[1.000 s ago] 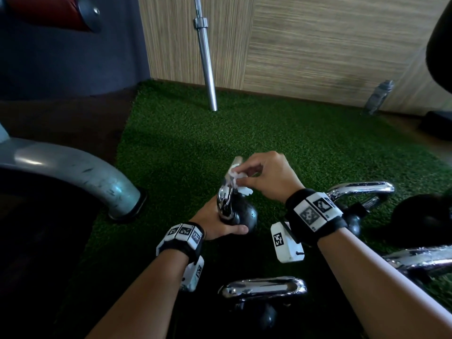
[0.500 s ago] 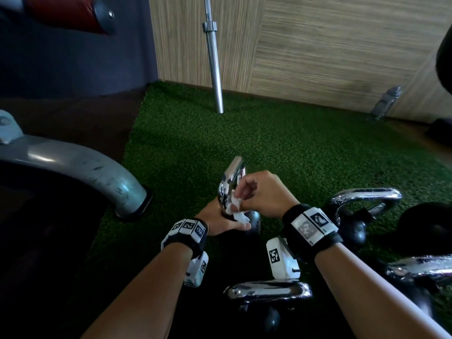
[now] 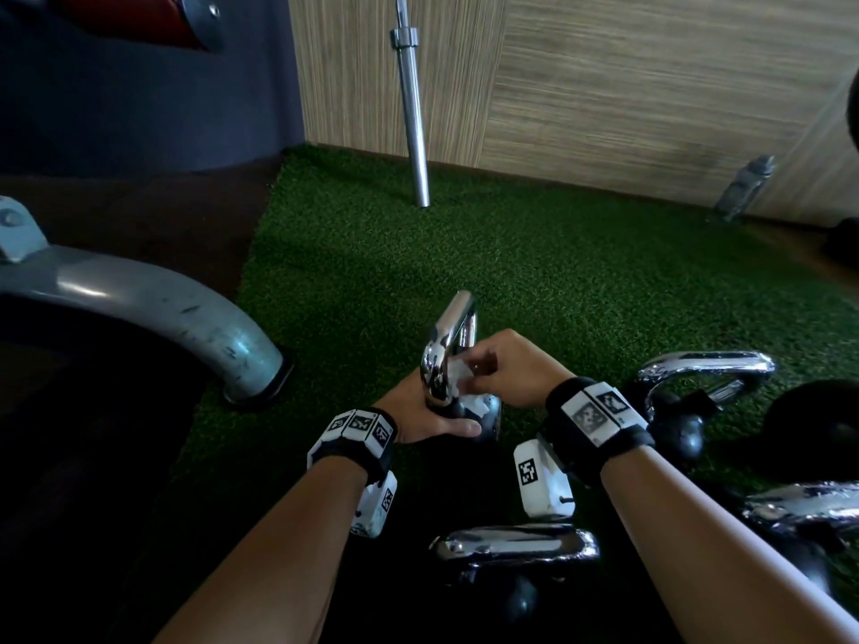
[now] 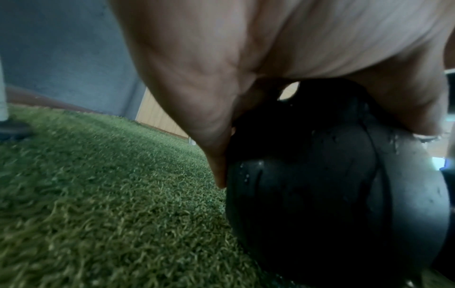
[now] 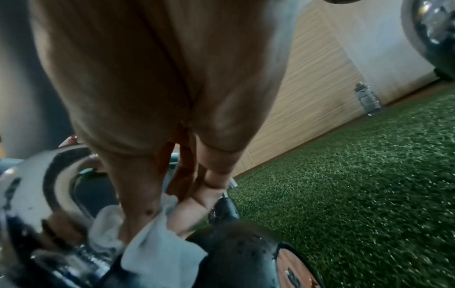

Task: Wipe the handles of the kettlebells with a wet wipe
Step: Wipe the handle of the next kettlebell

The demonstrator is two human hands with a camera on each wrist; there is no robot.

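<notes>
On the green turf [image 3: 581, 281], the left hand [image 3: 418, 413] grips the black kettlebell [image 4: 320, 175] and steadies it. The right hand [image 3: 506, 367] pinches the wet wipe [image 3: 458, 376] against the chrome handle [image 3: 448, 337], low on its side. This handle is being wiped; probably next the wipe should go over the top, then to the other kettlebells [image 3: 688, 397].

R hand [image 3: 504, 371] slid the wipe [image 3: 458, 378] from handle [image 3: 448, 337] top down to its base by the ball.
</notes>
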